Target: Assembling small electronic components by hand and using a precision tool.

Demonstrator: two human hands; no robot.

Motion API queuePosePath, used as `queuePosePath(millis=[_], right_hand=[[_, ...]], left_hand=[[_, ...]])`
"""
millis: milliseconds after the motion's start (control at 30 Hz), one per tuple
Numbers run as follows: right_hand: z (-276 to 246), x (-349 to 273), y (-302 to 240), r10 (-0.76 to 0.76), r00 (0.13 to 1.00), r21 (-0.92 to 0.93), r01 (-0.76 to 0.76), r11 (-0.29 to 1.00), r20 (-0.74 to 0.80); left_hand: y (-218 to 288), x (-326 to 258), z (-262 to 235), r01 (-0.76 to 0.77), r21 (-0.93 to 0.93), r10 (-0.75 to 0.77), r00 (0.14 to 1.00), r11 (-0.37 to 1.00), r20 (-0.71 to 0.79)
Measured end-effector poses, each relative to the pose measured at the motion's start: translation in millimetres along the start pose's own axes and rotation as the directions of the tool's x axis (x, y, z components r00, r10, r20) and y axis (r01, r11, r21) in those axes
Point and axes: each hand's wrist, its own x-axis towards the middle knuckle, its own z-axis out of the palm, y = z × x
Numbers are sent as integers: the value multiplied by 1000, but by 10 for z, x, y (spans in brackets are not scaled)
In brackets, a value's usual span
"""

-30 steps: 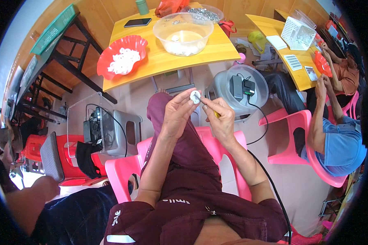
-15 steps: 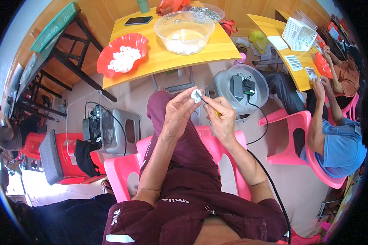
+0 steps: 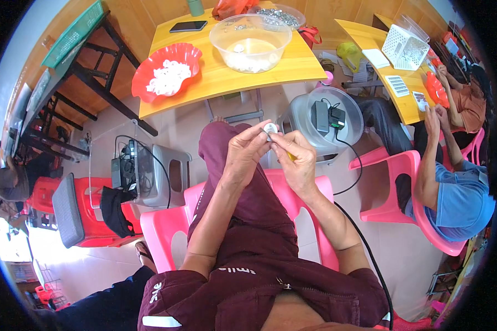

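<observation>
The left hand (image 3: 247, 150) and the right hand (image 3: 295, 161) meet above the knee, fingertips closed together on a small white round part (image 3: 269, 128), the left pinching its edge to steady it while the right presses from the other side; a sliver of yellow shows under the right fingers, though what it is cannot be told. The yellow table (image 3: 215, 83) stands within reach ahead, so the clear plastic bowl (image 3: 251, 41) and the red scalloped dish (image 3: 165, 71) of white pieces sit close; a grey stool (image 3: 315, 129) carries a charger just beside the hands.
</observation>
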Motion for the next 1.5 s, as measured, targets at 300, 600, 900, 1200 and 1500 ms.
queuePosePath(millis=[300,600,900,1200,1500], right_hand=[[-41,23,-27,23,999,-25,-24,999,-37],[-32,22,-25,18,999,-35,-19,999,-38],[-41,29,-34,-12,1000,-60,11,998,-11],[-49,48,-50,-70,997,-87,72,994,20],[-78,29,-108,-245,962,-507,271,818,119]], left_hand=[[-2,8,15,-54,-63,56,998,997,25],[-30,7,13,-76,-78,78,997,994,17],[-6,-16,15,-79,-51,79,997,996,-4],[-7,-28,25,-110,-21,110,994,994,-10],[-22,3,-42,-125,26,126,990,992,-56]])
